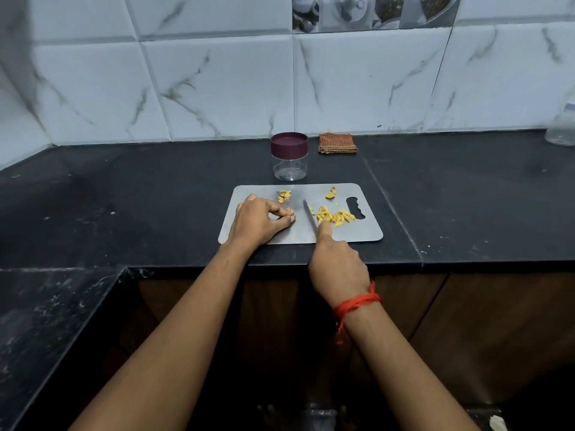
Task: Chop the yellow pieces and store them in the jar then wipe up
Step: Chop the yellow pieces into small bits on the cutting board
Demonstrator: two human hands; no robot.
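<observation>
A grey chopping board (361, 233) lies on the black counter. On it are a heap of chopped yellow pieces (334, 216) at the right, a few larger yellow pieces (284, 195) at the back left and one more (331, 193) at the back right. My left hand (259, 222) rests on the board with fingertips pinched on a small yellow piece. My right hand (337, 265) grips a knife (309, 216) whose blade points away, lying between my left fingers and the heap. A clear jar (289, 157) with a maroon lid on stands behind the board.
A folded brown checked cloth (337, 143) lies by the tiled wall, right of the jar. A clear plastic bottle (561, 129) stands at the far right. The counter's front edge (466, 264) runs just under the board; a lower black surface (46, 321) extends at the left.
</observation>
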